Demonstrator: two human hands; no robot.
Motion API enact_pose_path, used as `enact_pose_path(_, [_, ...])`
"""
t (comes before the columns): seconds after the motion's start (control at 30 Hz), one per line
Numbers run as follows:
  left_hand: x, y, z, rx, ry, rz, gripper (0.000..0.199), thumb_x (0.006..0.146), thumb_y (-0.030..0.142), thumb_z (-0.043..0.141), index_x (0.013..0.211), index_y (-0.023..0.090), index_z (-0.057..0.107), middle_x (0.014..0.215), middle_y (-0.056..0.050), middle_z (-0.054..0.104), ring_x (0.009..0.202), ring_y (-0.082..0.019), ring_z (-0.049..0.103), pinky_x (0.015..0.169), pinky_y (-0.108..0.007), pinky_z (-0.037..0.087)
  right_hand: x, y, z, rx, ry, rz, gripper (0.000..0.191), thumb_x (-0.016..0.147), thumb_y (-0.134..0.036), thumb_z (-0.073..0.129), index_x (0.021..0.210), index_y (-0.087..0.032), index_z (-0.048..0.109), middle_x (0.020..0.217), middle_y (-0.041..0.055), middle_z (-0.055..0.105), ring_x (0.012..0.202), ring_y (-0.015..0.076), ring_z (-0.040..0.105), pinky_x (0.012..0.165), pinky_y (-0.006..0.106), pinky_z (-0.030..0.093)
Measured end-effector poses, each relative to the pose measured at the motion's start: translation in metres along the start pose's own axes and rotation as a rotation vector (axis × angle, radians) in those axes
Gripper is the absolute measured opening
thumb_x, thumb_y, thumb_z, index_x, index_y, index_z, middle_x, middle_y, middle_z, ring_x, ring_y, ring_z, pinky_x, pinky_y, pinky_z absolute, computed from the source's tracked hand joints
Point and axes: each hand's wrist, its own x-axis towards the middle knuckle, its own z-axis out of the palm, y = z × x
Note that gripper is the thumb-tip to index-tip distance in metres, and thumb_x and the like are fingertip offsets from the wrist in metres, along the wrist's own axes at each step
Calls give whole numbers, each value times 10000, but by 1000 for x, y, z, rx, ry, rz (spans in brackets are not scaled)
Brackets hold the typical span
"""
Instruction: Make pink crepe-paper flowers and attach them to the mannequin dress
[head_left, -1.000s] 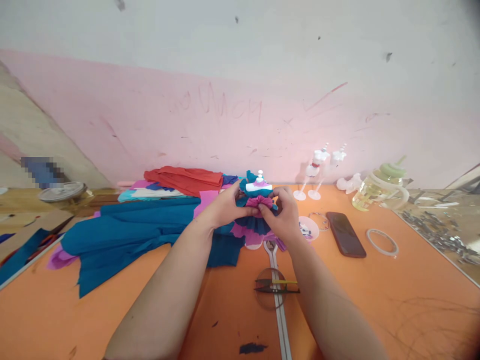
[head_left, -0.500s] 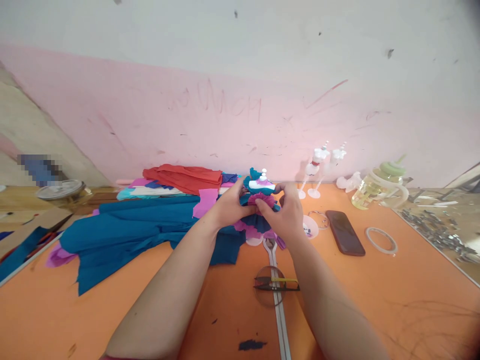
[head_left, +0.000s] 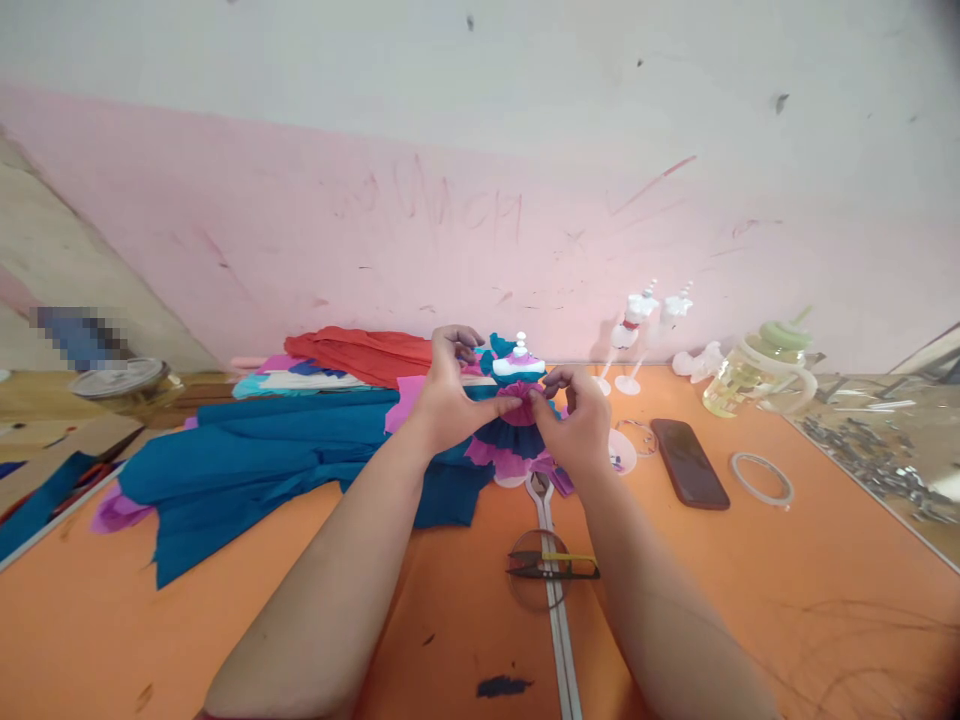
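In front of me stands a small white dress-form doll (head_left: 517, 368) in a teal and purple ruffled crepe-paper dress (head_left: 514, 438). At its waist is a magenta gathered flower (head_left: 517, 398). My left hand (head_left: 447, 395) is at the doll's left side with fingers spread apart, its thumb tip touching the flower. My right hand (head_left: 576, 412) is closed at the right side, thumb on the flower and bent fingers against the dress. The far side of the doll is hidden. A large teal crepe-paper sheet (head_left: 262, 450) lies to the left.
Thread snips (head_left: 551, 567) lie over a clear disc and a long zipper (head_left: 562, 640). To the right are a phone (head_left: 690, 463), a tape ring (head_left: 761, 479), a lidded jug (head_left: 757, 370) and two bare dress forms (head_left: 637, 315). Folded red paper (head_left: 367, 355) lies along the wall.
My left hand has loosened from the doll's side, its fingers opening and moving left while the thumb stays at the flower. My right hand has barely shifted.
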Motion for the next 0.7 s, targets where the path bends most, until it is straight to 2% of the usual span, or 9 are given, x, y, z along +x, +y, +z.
enact_pose_path(0.07, [1, 10, -6, 171, 45, 162, 499, 694, 373, 866, 957, 220, 470, 1033, -59, 548, 961, -201, 546, 844, -343, 474, 1, 0, -2, 27, -33, -10, 50, 853, -298, 621, 877, -257, 604, 807, -3, 664, 825, 204, 625, 766, 352, 464])
enact_pose_path(0.1, [1, 16, -10, 267, 11, 225, 398, 746, 379, 828, 844, 214, 480, 907, -33, 561, 883, -189, 545, 807, -333, 460, 2, -1, -3, 30, -51, -11, 49, 850, -296, 623, 877, -257, 609, 799, -6, 660, 817, 202, 622, 765, 349, 460])
enact_pose_path(0.17, [0, 27, -15, 431, -106, 282, 321, 825, 392, 753, 716, 205, 515, 716, 5, 568, 693, -157, 517, 713, -317, 421, 3, -2, -5, 22, -87, 9, 92, 842, -303, 635, 921, -259, 618, 770, -17, 649, 788, 197, 612, 739, 337, 446])
enact_pose_path(0.23, [-1, 35, -17, 566, -185, 237, 252, 840, 414, 727, 747, 211, 611, 697, 6, 622, 654, -159, 539, 654, -306, 394, 3, -4, -6, -4, -112, 26, 118, 834, -310, 643, 937, -261, 613, 736, -28, 630, 762, 192, 595, 710, 325, 427])
enact_pose_path(0.33, [-4, 39, -17, 678, -169, 144, 231, 842, 461, 712, 864, 231, 695, 745, 0, 679, 684, -180, 603, 598, -292, 363, 3, -6, -7, -44, -105, 7, 78, 821, -281, 634, 867, -252, 578, 745, -26, 619, 750, 185, 569, 692, 315, 403])
enact_pose_path(0.4, [-5, 38, -16, 691, -151, 129, 238, 865, 478, 683, 911, 248, 721, 766, -5, 701, 703, -192, 628, 596, -294, 358, 3, -6, -7, -50, -106, -29, 66, 809, -242, 616, 808, -244, 550, 787, -16, 629, 755, 180, 563, 691, 312, 398])
enact_pose_path(0.5, [-6, 35, -14, 669, -135, 122, 250, 885, 498, 654, 943, 271, 741, 764, -15, 707, 718, -211, 638, 614, -304, 356, 3, -4, -7, -44, -133, -38, 78, 802, -231, 607, 783, -243, 532, 798, -19, 638, 730, 171, 559, 678, 308, 397])
enact_pose_path(0.63, [-7, 34, -15, 575, -125, 54, 277, 844, 530, 692, 942, 276, 741, 649, -8, 611, 692, -214, 597, 607, -305, 332, 3, -3, -8, -37, -152, 12, 101, 806, -230, 598, 895, -251, 557, 803, -27, 654, 687, 163, 556, 641, 298, 400])
enact_pose_path(0.7, [-7, 29, -18, 450, -49, -38, 292, 814, 545, 718, 860, 257, 716, 601, 6, 537, 666, -199, 559, 606, -298, 337, 3, -4, -9, -27, -174, 12, 170, 802, -208, 587, 965, -254, 570, 824, -26, 663, 686, 160, 561, 630, 292, 403])
